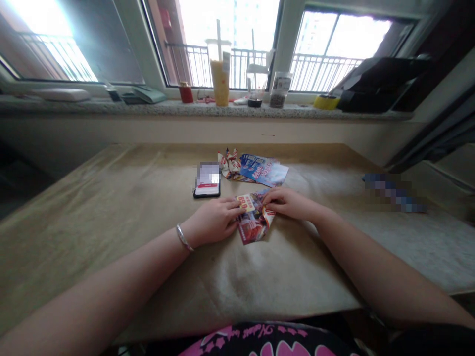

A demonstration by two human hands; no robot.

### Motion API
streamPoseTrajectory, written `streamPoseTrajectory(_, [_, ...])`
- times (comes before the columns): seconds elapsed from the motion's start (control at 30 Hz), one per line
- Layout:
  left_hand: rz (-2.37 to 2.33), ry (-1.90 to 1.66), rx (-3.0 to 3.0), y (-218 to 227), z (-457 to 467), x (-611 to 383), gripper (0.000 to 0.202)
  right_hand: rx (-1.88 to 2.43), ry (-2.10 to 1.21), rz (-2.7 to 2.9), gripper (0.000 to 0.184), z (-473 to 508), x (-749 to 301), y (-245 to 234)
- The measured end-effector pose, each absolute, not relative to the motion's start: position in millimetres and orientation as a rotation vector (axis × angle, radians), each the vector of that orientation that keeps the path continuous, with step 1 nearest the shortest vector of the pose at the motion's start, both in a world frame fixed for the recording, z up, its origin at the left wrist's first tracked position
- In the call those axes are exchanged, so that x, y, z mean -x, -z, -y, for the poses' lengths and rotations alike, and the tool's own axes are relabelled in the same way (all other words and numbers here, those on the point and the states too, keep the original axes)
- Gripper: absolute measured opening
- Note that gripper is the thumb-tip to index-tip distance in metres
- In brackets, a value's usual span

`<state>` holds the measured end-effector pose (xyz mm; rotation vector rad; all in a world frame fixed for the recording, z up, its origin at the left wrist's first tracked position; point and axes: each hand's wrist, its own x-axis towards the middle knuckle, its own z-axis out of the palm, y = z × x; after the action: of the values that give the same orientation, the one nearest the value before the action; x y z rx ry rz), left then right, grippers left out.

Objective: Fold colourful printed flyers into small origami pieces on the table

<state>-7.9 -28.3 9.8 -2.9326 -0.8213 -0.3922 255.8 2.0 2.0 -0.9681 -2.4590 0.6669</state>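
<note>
A glossy printed flyer (254, 222), red and yellow, lies folded on the brown paper sheet (111, 232) covering the table. My left hand (211, 222), with a silver bangle (182, 237) on its wrist, grips the flyer's left side between its fingers. My right hand (287, 203) holds the flyer's upper right edge with its fingertips. Just beyond my left hand lies a black smartphone (208, 180) with a pixelated screen. Several small folded paper pieces (228, 165) sit beyond the flyer, next to a loose blue flyer pile (263, 169).
A pixelated blue object (393, 193) lies on the table's right. Beyond the table's far edge, a stone windowsill (185, 109) holds a tall drink cup (219, 74), a red cup (186, 92), a small jar (279, 90), and a yellow tape roll (326, 102).
</note>
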Motion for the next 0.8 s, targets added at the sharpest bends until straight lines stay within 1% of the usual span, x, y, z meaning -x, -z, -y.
streamPoseTrajectory(0.23, [0.717, 0.454, 3.067, -7.3, 25.7, 9.7, 0.032, 1.064, -0.442, 2.428, 0.013, 3.2, -239.4, 10.3])
streamPoseTrajectory(0.47, [0.779, 0.461, 3.009, -3.3, 23.8, 10.5, 0.03, 1.096, -0.343, 2.419, 0.01, 5.6, -231.2, 13.3])
streamPoseTrajectory(0.67, [0.772, 0.387, 2.96, -5.5, 27.0, 6.3, 0.036, 1.107, -0.247, 2.367, 0.008, 5.6, -224.1, 17.5])
streamPoseTrajectory(0.8, [0.777, 0.373, 2.97, -4.6, 26.4, 6.4, 0.026, 1.163, -0.163, 2.342, 0.003, 8.9, -220.8, 14.2])
